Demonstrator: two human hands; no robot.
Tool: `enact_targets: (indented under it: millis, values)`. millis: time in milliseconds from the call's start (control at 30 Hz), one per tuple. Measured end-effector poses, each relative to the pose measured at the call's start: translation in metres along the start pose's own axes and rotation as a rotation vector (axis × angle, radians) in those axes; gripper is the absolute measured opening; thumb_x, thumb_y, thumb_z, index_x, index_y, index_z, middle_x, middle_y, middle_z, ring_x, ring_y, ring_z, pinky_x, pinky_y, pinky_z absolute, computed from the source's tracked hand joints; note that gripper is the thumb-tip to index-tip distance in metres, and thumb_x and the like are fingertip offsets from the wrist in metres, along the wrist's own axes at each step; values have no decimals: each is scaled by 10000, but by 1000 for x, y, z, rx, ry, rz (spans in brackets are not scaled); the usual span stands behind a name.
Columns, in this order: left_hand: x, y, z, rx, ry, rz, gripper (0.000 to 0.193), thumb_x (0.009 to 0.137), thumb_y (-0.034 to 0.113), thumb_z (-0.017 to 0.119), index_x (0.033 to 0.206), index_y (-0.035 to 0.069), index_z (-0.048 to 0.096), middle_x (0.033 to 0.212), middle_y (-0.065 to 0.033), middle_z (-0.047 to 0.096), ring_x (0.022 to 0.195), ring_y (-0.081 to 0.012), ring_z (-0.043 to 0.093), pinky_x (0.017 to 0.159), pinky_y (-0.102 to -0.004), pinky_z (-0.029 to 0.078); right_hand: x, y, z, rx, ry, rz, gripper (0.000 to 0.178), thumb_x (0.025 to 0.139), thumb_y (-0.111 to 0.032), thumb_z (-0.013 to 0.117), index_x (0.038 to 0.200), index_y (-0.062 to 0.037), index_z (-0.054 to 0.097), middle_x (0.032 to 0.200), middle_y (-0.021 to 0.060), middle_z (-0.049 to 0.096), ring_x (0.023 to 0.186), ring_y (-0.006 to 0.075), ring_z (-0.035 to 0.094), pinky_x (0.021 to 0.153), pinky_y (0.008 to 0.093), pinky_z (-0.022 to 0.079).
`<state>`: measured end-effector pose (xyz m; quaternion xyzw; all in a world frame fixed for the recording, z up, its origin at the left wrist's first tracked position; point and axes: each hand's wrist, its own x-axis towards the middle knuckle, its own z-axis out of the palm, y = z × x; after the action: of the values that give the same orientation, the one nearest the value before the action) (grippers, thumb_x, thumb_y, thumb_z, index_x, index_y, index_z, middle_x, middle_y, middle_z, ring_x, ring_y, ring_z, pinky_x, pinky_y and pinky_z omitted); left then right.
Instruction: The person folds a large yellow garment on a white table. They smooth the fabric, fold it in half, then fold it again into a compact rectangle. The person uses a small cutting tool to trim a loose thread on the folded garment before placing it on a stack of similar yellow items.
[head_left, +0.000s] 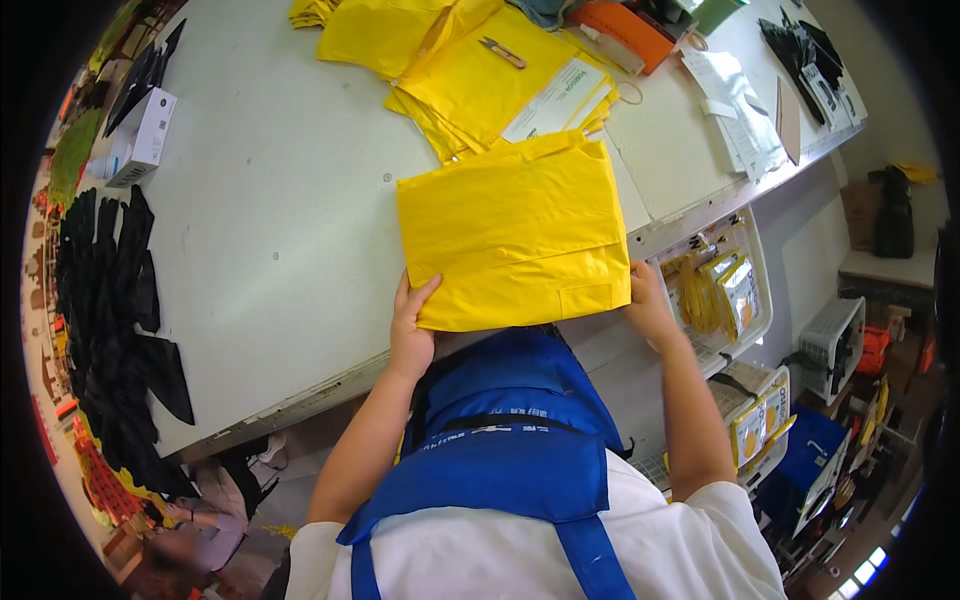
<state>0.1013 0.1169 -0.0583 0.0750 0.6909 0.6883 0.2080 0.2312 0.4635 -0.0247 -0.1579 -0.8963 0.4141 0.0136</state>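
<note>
Blue apron [500,482] over a white shirt [470,560] occupies the nearest ground. Just beyond it, a folded yellow fabric piece [515,225] crosses, in view, the near edge of a white worktable [280,200]; whether its far part bears on the tabletop cannot be told. Thin, creased and faintly glossy, the piece appears light, pliant and unlikely to break, perhaps somewhat slippery, its layers liable to slide; both near corners, pinched through all layers, seem the soundest places to hold it. Left hand [412,318]: closed on the near-left corner, thumb on top, fingers mostly beneath. Right hand [648,302]: closed on the right edge near its corner, fingertips hidden. Both forearms reach forward, roughly mirrored, outside the torso. Right of the right hand, a white basket [764,305] holds yellow packets [738,298]. Beyond the piece lies a stack of yellow fabric [450,95], bearing a printed white sheet [558,98] and thread snips [502,52]. Black fabric pieces [105,300] lie far left; an orange box [622,36] stands toward the far side.
</note>
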Motion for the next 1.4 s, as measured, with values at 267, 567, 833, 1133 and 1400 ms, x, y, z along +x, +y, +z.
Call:
enact_targets:
  millis: [267,567,833,1133,1400]
  values:
    - [0,17,-4,220,43,-73,512,857,-100,524,1310,136,567,1508,-163,309,1336,-279,409,1093,-357,350,116,-135,-15,-440,29,-533,697,811,-397,687,1408,-162,416,1444,148,372,1358,355,312,1134,478,217]
    - [-27,23,65,-933,112,-429,557,936,179,596,1406,184,297,1381,-78,446,1177,-243,531,1001,-492,417,198,-137,32,-654,-543,-177,1048,646,-675,702,1408,-27,387,1234,260,574,1171,376,546,989,414,432]
    - [-23,35,102,-837,352,-494,601,891,17,600,1374,156,271,1325,-80,480,1202,-273,516,977,-482,450,222,-145,16,85,-1195,348,897,690,-258,808,1429,-36,352,1325,133,536,1220,241,508,1055,345,378]
    - [-24,10,119,-638,420,-435,526,842,-26,632,1316,37,414,1269,-106,541,1148,-229,552,940,-340,480,144,-178,17,-739,-694,-169,679,734,-211,700,1332,-35,430,983,156,678,922,346,641,867,409,473]
    - [-4,52,128,-839,267,-557,414,925,113,566,1317,39,456,1228,-101,579,1093,-185,583,906,-333,491,46,-168,3,-686,-415,-714,1051,595,-478,793,1406,10,334,1135,246,534,1080,392,503,948,543,334]
